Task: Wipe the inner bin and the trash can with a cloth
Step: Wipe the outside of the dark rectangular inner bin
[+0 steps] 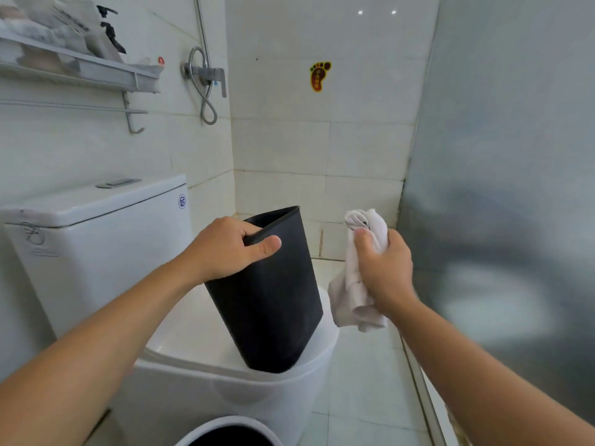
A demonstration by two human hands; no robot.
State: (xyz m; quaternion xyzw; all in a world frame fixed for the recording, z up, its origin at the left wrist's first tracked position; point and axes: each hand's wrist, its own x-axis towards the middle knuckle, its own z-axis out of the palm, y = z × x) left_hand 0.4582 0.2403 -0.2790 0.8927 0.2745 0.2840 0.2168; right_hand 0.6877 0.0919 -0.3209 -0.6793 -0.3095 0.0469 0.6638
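The left hand (225, 249) is pinching the tilted inner bin (267, 294) by its rim, mouth leaning toward one o'clock, while the right hand (383, 268) is clutching the cloth (351, 284) just beside it at three o'clock.

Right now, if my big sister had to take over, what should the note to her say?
Left hand: grips the black inner bin by its rim, tilted, base on the closed toilet lid.
Right hand: grips the bunched white cloth beside the bin, not touching it.
Trash can: on the floor below, only its white rim shows.
Done: inner bin is out.
Left: can't tell if any wiping has happened; wipe the inner bin, then the trash can.
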